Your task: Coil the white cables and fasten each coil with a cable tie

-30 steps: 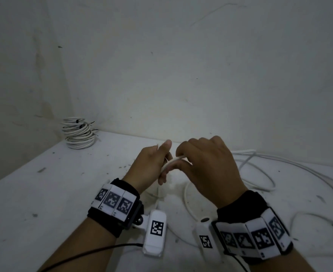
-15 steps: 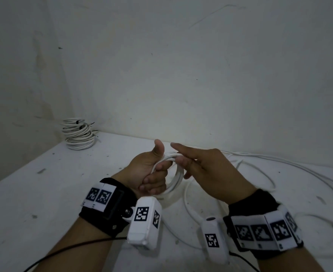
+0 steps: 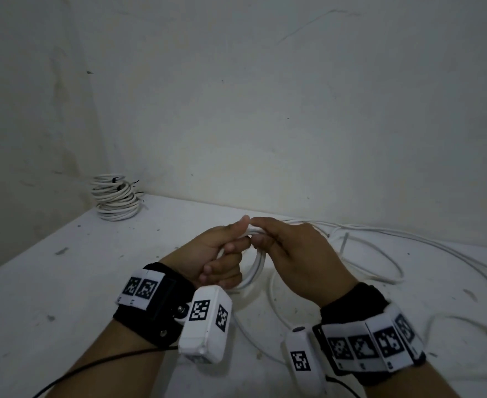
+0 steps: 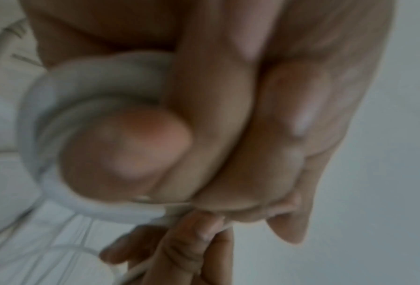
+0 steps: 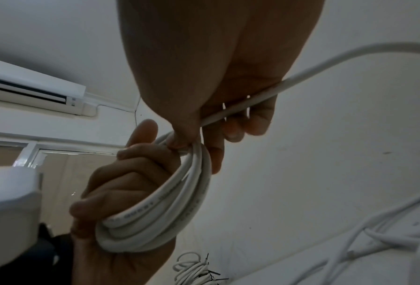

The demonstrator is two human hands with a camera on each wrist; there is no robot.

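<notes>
My left hand point(image 3: 222, 254) grips a small coil of white cable point(image 3: 255, 268) with its fingers curled through the loops; the right wrist view shows the coil point(image 5: 160, 216) as several turns in the left palm. My right hand point(image 3: 282, 245) pinches the running strand of the same cable point(image 5: 264, 96) at the top of the coil, right against the left thumb. The left wrist view is blurred, showing the left fingers point(image 4: 204, 125) around the coil point(image 4: 65, 92). The loose cable tail point(image 3: 380, 254) trails to the right over the white table point(image 3: 64, 282).
A stack of finished white coils with black ties point(image 3: 115, 201) stands in the back left corner against the wall. More loose white cable point(image 3: 452, 320) lies at the right. A wall air conditioner point(image 5: 33, 90) shows in the right wrist view.
The right hand swept another turn of cable around and came back up to the left thumb. The left hand turned palm-up and its fingers closed more tightly on the coil.
</notes>
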